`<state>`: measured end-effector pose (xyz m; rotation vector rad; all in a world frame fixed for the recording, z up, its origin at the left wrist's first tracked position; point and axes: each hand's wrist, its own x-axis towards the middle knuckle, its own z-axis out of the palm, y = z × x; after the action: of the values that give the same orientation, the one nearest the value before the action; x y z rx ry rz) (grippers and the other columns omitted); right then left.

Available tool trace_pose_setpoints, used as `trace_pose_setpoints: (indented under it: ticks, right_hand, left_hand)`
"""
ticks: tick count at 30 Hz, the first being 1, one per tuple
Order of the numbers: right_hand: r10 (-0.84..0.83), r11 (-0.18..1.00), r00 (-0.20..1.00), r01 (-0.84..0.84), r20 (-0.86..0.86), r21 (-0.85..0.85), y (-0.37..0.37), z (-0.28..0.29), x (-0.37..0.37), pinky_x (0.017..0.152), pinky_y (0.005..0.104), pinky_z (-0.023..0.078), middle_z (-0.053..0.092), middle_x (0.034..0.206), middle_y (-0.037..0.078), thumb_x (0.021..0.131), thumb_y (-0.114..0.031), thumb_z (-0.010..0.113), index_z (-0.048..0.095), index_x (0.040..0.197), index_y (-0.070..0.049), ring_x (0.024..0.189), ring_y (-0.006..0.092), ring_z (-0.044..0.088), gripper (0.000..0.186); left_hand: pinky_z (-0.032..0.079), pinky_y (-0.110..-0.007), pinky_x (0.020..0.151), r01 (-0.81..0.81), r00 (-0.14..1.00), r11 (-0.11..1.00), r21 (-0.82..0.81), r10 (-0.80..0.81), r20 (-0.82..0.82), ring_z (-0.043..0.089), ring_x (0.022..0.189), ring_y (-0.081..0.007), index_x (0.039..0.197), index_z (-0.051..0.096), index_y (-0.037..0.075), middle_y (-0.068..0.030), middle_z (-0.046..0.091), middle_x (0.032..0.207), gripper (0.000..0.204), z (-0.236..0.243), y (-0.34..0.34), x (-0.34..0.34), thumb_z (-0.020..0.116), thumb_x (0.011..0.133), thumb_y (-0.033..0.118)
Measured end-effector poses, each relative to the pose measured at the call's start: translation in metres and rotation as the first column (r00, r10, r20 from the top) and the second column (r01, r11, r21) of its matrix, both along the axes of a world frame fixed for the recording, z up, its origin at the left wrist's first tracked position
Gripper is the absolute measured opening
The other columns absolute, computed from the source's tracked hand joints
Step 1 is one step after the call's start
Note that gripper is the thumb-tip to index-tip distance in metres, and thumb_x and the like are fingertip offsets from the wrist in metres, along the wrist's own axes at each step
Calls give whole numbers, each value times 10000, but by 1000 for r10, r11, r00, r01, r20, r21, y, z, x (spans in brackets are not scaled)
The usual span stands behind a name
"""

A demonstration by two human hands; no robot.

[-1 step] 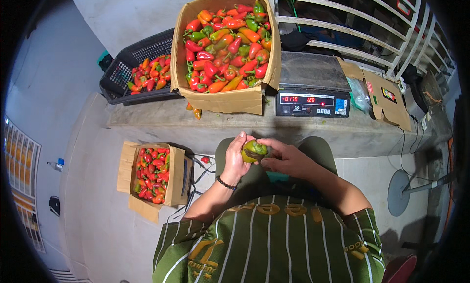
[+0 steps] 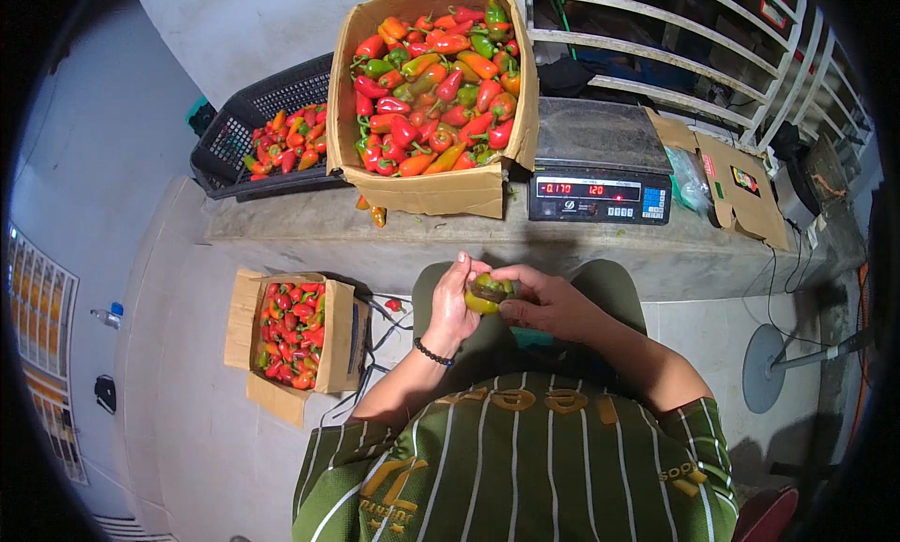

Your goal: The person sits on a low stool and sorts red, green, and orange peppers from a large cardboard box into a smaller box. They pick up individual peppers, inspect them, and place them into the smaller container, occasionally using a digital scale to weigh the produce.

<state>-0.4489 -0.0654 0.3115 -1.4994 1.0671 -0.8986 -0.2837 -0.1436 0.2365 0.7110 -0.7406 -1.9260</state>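
Note:
Between my hands, above my lap, is a green-yellow pepper (image 2: 481, 305) with a dark, brownish patch on its side. My left hand (image 2: 451, 301), with a dark beaded bracelet at the wrist, cups it from the left. From the other side my right hand (image 2: 551, 300) grips it with thumb and fingers. Straight ahead on the ledge, a large cardboard box (image 2: 422, 193) is heaped with red, orange and green peppers. A smaller open cardboard box (image 2: 337, 336) of mostly red peppers stands on the floor to the left.
A black plastic crate (image 2: 225, 134) part-filled with peppers sits left of the large box. To its right are a digital scale (image 2: 600, 200) and flattened cardboard (image 2: 745, 200). One red pepper (image 2: 394, 306) lies near dark straps. A round metal stand base (image 2: 764, 368) is at right.
The pepper has turned slightly in my fingers, so its dark patch shows higher up. Both hands stay in almost the same place.

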Motion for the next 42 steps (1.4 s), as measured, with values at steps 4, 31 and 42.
trace_pose_setpoints:
  ticks: [4, 31, 42]
  right_hand:
    - [5, 994, 992, -19, -125, -109, 0, -8, 0, 718, 291, 460, 633, 850, 85, 850, -247, 593, 446, 1233, -104, 780, 150, 608, 434]
    - [-215, 952, 976, 214, -23, 218, 5, 11, -31, 548, 230, 395, 522, 717, 19, 867, -237, 571, 340, 1341, -80, 612, 88, 460, 550]
    - [-327, 898, 942, 285, 74, 336, 27, 6, -46, 495, 200, 337, 478, 710, 9, 896, -220, 525, 257, 1365, -34, 577, 73, 413, 572]
  left_hand:
    - [450, -275, 441, 83, 996, 984, 160, -78, -39, 578, 623, -158, 856, 556, 53, -55, 583, 756, 498, 34, 25, -1, 359, 913, 507]
    - [494, -307, 540, 87, 994, 993, -83, -91, -51, 590, 665, -216, 1008, 542, -19, -125, 603, 836, 529, 25, 25, 46, 349, 927, 467]
    - [514, -454, 648, -305, 914, 815, 493, 396, -89, 567, 795, -314, 1032, 536, 25, -156, 580, 942, 430, -40, -127, 167, 269, 876, 324]
